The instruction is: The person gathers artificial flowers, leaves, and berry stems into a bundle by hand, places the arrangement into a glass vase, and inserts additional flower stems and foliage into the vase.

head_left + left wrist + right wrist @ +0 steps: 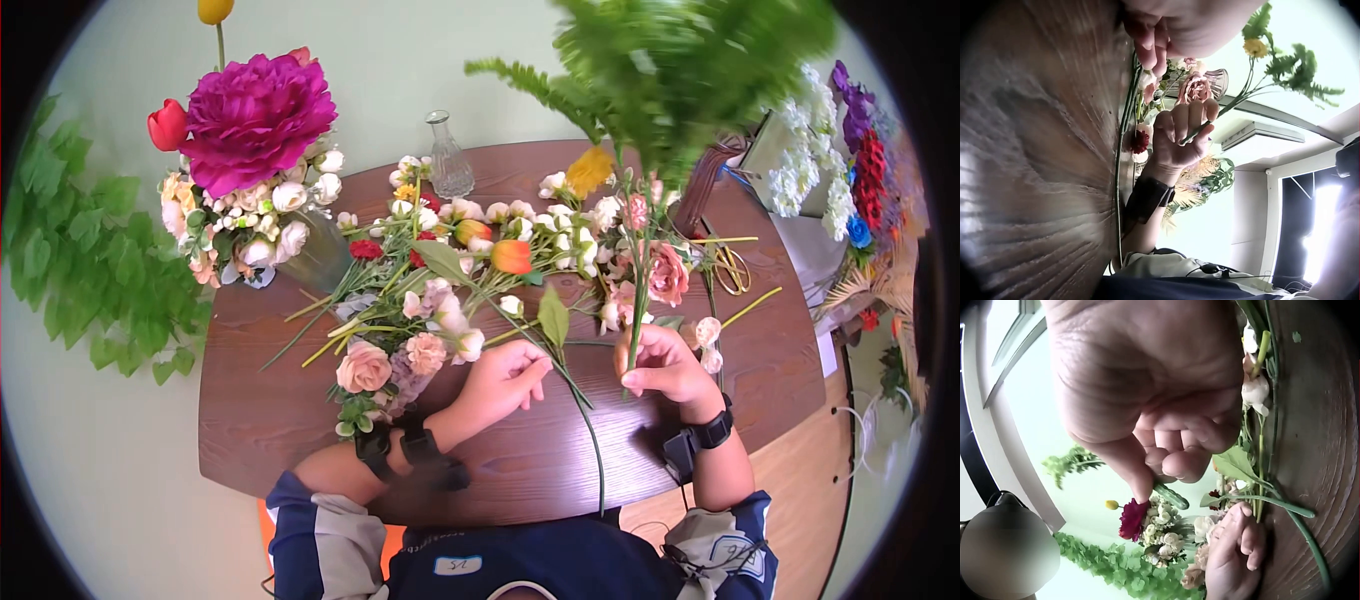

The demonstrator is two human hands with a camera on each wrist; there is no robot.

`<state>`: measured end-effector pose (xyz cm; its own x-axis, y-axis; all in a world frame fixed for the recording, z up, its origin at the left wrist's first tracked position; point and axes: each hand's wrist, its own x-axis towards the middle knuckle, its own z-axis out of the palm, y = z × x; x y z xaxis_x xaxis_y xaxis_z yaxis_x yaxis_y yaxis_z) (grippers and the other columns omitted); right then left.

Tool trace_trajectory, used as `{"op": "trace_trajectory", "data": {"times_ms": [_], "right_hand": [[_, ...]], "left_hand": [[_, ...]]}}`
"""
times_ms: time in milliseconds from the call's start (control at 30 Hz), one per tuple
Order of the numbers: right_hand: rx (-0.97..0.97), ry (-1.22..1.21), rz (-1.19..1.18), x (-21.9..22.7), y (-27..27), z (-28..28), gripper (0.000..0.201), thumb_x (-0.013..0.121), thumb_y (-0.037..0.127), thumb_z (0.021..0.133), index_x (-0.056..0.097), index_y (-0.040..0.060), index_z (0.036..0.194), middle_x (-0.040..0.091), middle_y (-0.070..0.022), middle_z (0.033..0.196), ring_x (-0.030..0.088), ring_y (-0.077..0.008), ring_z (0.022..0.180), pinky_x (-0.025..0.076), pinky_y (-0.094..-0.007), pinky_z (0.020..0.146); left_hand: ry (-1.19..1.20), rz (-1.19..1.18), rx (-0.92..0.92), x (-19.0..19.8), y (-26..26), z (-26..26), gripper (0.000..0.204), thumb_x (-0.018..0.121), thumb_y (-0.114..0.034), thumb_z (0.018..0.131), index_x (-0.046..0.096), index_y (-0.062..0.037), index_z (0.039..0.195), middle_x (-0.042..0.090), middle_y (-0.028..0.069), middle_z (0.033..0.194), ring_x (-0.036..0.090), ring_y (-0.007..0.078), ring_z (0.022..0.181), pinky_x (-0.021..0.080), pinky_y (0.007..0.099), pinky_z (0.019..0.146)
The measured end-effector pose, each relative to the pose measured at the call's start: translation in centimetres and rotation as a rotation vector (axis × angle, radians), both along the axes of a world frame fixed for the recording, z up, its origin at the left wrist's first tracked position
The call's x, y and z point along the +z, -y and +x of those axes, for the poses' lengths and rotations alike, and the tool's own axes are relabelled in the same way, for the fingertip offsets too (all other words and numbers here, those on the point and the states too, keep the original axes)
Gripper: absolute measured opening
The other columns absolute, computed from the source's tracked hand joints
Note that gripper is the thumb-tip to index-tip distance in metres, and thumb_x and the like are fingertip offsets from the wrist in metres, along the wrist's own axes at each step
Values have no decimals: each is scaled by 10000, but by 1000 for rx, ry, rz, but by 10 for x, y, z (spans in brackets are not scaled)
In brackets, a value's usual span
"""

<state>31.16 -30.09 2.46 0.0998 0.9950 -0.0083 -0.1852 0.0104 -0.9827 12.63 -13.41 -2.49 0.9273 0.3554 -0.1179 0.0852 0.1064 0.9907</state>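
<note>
My right hand [668,370] pinches the lower stems of a green fern bunch [690,60] between thumb and fingers, above the table's front part. The bunch stands upright with blurred leaves; a yellow flower [1255,48] shows beside its fronds. In the right wrist view, a cut green stem end [1172,496] sticks out past the thumb. My left hand [500,385] lies low over the table, fingers loosely curled around nothing. Beside its fingertips runs a long leafy stem [583,408]. Pale pink roses [364,367] lie by the left wrist.
Many loose artificial flowers, including an orange tulip [511,257] and a pink rose [667,273], cover the middle of the table [300,430]. A filled vase [318,255] with a magenta peony stands left, a clear glass vase [452,170] behind. Gold-handled scissors [738,272] lie right.
</note>
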Motion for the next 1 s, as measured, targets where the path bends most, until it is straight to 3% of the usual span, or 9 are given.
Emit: {"op": "trace_trajectory", "data": {"times_ms": [167, 400, 500, 600, 733, 967, 1000], "right_hand": [[-205, 563, 110, -5, -6, -11, 71, 636, 17, 832, 587, 38, 877, 496, 44, 678, 427, -38, 589, 329, -209, 515], [37, 552, 138, -8, -16, -33, 69, 640, 43, 835, 621, 52, 901, 503, 15, 624, 454, -66, 549, 355, -233, 501], [178, 479, 56, -10, -18, -40, 92, 644, 42, 832, 626, 54, 922, 547, 9, 639, 483, -65, 558, 363, -235, 502], [209, 476, 8, -10, -20, -41, 104, 645, 48, 834, 632, 61, 936, 580, 3, 655, 517, -70, 573, 384, -240, 511], [174, 550, 28, -22, -19, -44, 115, 683, 98, 820, 643, 72, 925, 594, -16, 663, 546, -124, 571, 420, -279, 525], [124, 788, 121, -21, -18, -41, 115, 728, 123, 769, 653, 75, 842, 560, -38, 658, 544, -179, 555, 437, -305, 532], [105, 803, 51, -14, -18, -43, 132, 738, 95, 730, 654, 75, 830, 570, -47, 707, 565, -205, 620, 454, -319, 574]], "left_hand": [[22, 2, -15, 1, 1, 0, 123, 521, -109, 948, 566, 5, 949, 584, 51, 669, 546, 74, 531, 426, 185, 443], [212, -155, -42, 3, -3, -2, 162, 600, -96, 899, 550, -4, 1023, 589, 40, 842, 533, 34, 609, 404, 168, 486], [334, 6, -10, -2, 0, 0, 228, 644, -92, 866, 555, -17, 1062, 563, 26, 940, 511, 11, 609, 377, 156, 499], [339, 203, -152, -2, -4, -1, 262, 622, -23, 864, 557, -15, 1118, 544, 44, 1029, 551, 34, 662, 425, 177, 549], [281, 73, -218, 1, 1, 1, 173, 603, -24, 877, 597, -5, 1048, 552, 40, 917, 605, 61, 654, 430, 184, 518], [306, 258, -196, -5, -1, 0, 147, 589, -73, 904, 598, -11, 1037, 558, 14, 833, 548, 40, 615, 411, 177, 529], [269, 229, -179, -4, -2, -1, 149, 584, -81, 910, 594, -14, 1042, 566, 8, 813, 533, 35, 609, 408, 178, 535]]}}
